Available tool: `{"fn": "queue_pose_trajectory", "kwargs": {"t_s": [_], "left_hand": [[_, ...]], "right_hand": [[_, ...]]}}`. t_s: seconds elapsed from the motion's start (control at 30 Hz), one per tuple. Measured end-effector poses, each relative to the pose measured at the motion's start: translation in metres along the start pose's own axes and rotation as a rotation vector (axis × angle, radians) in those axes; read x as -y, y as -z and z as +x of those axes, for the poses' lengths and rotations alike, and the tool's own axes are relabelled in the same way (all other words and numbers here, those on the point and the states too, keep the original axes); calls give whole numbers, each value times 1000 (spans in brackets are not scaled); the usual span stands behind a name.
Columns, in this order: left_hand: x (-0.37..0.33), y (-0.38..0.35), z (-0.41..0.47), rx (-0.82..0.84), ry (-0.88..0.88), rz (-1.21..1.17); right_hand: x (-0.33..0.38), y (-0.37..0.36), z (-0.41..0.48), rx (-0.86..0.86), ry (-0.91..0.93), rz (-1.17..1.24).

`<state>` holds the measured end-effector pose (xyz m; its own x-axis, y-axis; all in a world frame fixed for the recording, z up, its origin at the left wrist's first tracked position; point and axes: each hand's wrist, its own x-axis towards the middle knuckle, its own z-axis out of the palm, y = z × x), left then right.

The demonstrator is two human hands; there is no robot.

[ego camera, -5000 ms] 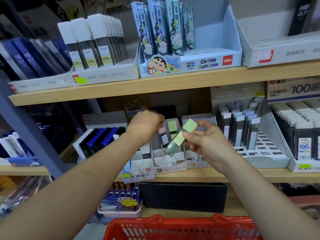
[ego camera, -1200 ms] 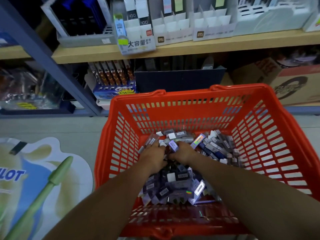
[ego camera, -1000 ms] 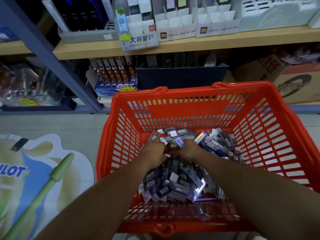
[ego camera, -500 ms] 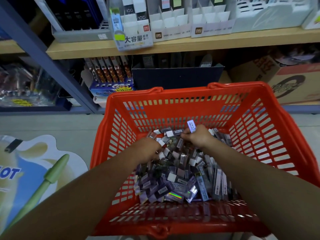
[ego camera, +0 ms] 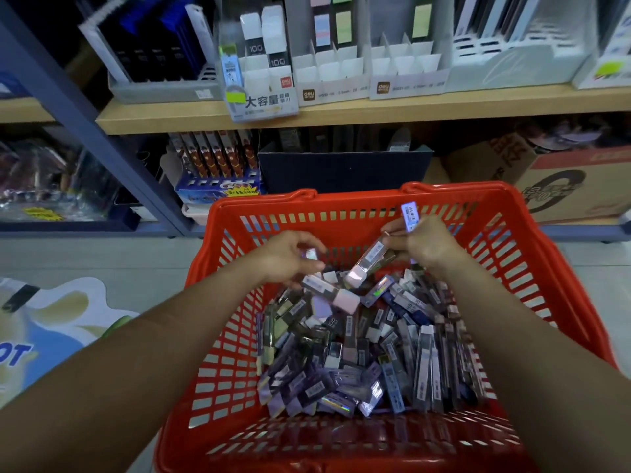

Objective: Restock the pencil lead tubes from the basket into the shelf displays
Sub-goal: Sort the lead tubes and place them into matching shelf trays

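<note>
A red plastic basket [ego camera: 560, 302] sits below me, holding a heap of several pencil lead tubes [ego camera: 358, 356]. Above the heap my right hand [ego camera: 426, 245] grips two tubes: a pink-capped one [ego camera: 367, 264] pointing down-left and a lilac-capped one [ego camera: 409, 215] sticking up. My left hand [ego camera: 290, 257] is closed on another pink-capped tube [ego camera: 329, 291], which lies across the pile. White display boxes [ego camera: 406, 68] with partly filled slots stand on the wooden shelf [ego camera: 512, 102] beyond the basket.
A dark box [ego camera: 345, 172] and a cardboard carton [ego camera: 573, 186] sit on the lower shelf behind the basket. A blue metal upright [ego camera: 85, 107] slants at the left. A display of blue-black tubes [ego camera: 160, 56] stands on the shelf's left. Floor graphic at left.
Five seconds ago both hands were up at the shelf display with a green-capped tube. Since then they dug through the basket heap, and both have risen holding tubes.
</note>
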<state>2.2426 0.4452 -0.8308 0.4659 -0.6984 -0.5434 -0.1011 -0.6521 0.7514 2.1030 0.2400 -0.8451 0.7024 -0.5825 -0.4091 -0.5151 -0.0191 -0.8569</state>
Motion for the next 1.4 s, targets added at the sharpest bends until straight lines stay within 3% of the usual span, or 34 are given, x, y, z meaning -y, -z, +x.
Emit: {"fn": "queue_pose_trajectory", "kwargs": {"t_s": [0.1,0.23,0.5,0.77,0.9,1.13,1.4], "left_hand": [[1,-9,-5,173,167,-276],[7,-22,-6,281,172,-497],[-17,-25,-14,87,167,-656],[-58,5,-38,-70,129,-450],[-76,28,-50,-167,62,-290],[-82,25,-53,-155,54,-106],[-94,22,-52,-370,-203,-12]], "right_hand": [[14,13,-3,35,25,89],[20,19,-8,102,50,299],[31,16,-19,205,11,383],[60,13,-39,433,-104,448],[69,3,-48,551,-49,407],[69,-23,-60,831,-96,258],[60,-33,-65,614,-43,568]]}}
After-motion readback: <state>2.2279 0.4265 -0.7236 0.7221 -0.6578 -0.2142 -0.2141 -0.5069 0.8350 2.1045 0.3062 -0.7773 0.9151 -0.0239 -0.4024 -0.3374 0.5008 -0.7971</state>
